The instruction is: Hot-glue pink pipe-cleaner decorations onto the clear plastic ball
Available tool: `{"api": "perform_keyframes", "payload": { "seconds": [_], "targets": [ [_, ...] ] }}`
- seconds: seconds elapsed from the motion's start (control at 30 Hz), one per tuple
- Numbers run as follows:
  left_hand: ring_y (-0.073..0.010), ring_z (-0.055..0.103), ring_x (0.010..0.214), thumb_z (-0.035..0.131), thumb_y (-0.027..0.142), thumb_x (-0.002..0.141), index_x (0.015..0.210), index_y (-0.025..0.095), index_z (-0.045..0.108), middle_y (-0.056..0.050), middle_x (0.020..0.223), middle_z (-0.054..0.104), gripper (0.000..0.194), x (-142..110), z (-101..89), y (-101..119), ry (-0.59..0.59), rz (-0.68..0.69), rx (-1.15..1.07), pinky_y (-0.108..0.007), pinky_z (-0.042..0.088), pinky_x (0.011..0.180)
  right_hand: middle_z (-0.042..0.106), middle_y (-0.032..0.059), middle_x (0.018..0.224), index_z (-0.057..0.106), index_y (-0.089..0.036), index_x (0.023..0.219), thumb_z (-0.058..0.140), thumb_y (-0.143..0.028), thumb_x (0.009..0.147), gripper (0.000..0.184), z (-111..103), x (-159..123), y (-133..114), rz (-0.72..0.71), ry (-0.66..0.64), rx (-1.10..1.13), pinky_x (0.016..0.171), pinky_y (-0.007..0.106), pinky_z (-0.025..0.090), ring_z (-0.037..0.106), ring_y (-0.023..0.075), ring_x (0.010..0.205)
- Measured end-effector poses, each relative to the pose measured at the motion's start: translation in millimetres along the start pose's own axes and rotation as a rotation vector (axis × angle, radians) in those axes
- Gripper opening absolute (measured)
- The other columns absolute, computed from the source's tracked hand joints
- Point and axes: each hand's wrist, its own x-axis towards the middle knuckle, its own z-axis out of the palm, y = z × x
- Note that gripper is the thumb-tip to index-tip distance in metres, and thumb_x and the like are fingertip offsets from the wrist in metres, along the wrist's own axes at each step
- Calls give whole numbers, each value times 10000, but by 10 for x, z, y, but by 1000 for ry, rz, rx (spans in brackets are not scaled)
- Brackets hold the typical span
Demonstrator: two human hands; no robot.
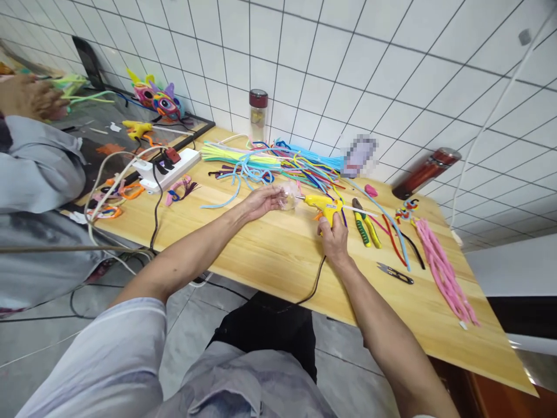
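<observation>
My right hand is wrapped round the handle of a yellow hot glue gun, with a whitish glue stick poking out of its back end. The gun's nozzle points left, right at a small clear plastic piece. Its exact kind I cannot make out. That piece sits in the fingertips of my left hand, held above the wooden table. From the gun's handle a black cord runs down over the table's front edge.
Bundled pipe cleaners lie behind my hands. Pliers, thread snips and pink pipe cleaners lie to the right. Bottles stand along the wall. Left are a power strip, trailing cords and a co-worker's hands.
</observation>
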Motion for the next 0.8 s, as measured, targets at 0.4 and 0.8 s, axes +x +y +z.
{"api": "perform_keyframes", "payload": {
  "seconds": [0.4, 0.8],
  "targets": [
    [-172, 752, 673, 609, 165, 1014, 930, 130, 695, -51, 810, 763, 124, -43, 115, -25, 58, -67, -92, -295, 592, 675, 631, -21, 614, 498, -278, 853, 485, -595, 982, 343, -74, -27, -24, 9, 14, 14, 620, 320, 444, 556, 185, 560],
    [-136, 753, 736, 710, 241, 973, 921, 153, 681, -47, 847, 772, 107, -201, 148, -133, 77, -108, -134, -253, 581, 728, 628, -9, 653, 518, -276, 809, 512, -585, 1001, 364, -86, -26, 54, 100, 42, -49, 628, 368, 440, 538, 199, 575]
  ]
}}
